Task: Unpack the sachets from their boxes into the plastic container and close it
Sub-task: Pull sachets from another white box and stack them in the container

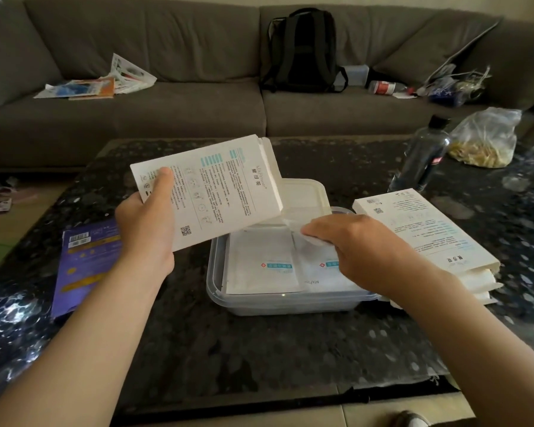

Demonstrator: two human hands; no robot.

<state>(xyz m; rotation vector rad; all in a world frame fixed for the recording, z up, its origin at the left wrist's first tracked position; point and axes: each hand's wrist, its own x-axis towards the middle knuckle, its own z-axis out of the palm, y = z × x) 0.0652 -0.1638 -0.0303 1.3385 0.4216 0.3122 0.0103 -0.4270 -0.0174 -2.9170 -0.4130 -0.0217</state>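
Observation:
My left hand grips a flat white printed box by its lower left corner, tilted above the left rim of the clear plastic container. White sachets lie flat inside the container. My right hand reaches over the container's right half and pinches a white sachet at its top edge. The container's white lid lies just behind it. More white boxes are stacked to the right of the container.
A purple packet lies on the dark speckled table left of my left arm. At the table's far right stand a dark bottle and a plastic bag. A grey sofa with a black backpack is behind.

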